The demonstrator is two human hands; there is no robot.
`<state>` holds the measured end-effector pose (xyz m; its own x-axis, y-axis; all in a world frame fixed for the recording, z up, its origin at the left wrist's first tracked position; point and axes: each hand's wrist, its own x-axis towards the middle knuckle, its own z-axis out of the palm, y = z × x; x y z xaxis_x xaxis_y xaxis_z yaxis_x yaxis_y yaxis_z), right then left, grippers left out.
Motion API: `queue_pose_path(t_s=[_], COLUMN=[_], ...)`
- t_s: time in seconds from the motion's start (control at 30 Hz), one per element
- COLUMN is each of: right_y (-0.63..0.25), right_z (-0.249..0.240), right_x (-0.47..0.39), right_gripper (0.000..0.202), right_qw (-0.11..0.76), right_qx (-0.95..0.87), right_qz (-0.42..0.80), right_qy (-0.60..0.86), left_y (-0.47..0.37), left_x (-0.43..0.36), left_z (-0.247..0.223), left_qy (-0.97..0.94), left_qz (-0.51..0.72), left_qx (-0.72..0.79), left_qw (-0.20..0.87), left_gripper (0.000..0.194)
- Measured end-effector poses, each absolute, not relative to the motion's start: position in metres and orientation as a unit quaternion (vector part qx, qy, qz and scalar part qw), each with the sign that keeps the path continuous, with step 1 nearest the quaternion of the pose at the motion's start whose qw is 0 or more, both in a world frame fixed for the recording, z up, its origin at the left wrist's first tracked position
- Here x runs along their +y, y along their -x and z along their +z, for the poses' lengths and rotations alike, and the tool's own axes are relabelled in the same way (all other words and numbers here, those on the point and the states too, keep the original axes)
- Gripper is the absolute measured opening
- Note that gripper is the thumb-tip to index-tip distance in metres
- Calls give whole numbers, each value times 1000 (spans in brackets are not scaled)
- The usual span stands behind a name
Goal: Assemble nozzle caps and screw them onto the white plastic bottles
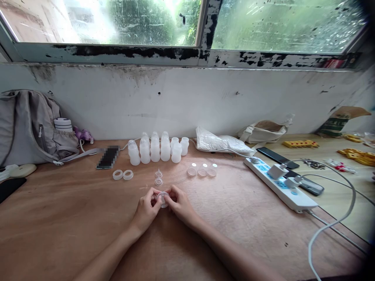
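My left hand (pixel 149 205) and my right hand (pixel 179 203) meet above the wooden table, thumbs and fingers pinching a clear round ring (pixel 163 200) from both sides. The ring is tilted, and fingers cover part of its rim. Just beyond it lie two small clear teats (pixel 158 181), one behind the other. To the left, two whitish screw rings (pixel 117 175) lie flat. On the right are three clear round caps (pixel 202 172) with small white discs (pixel 204 165) behind them. Several frosted baby bottles (pixel 155 147) stand at the back, some with tops on and some shorter without.
A white power strip (pixel 281 185) with chargers and looping cables (pixel 348 210) lies on the right, beside phones (pixel 277 157). Along the wall are a grey backpack (pixel 29 125), silvery packaging (pixel 219 141) and a beige bag (pixel 265 132). A dark phone (pixel 108 158) lies left of the bottles.
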<state>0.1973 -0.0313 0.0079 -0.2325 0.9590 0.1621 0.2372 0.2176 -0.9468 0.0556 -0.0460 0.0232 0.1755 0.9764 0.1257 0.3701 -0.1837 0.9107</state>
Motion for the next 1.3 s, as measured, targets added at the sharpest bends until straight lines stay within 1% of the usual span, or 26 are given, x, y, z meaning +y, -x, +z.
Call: queue_pose_path(t_s=[0.3, 0.77, 1.3], right_y=[-197, -197, -196], right_z=[5, 4, 7], right_x=[-31, -30, -32], right_gripper=[12, 16, 9], right_qw=[412, 396, 405], right_qx=[-649, -649, -671], right_qz=[458, 469, 405], right_qy=[446, 450, 470], left_y=[-56, -53, -54], left_x=[-47, -45, -44], left_z=[23, 20, 20], left_qy=[-661, -669, -680], left_qz=[393, 375, 370], left_qx=[501, 512, 514], left_qw=[396, 387, 370], left_gripper=[19, 17, 12])
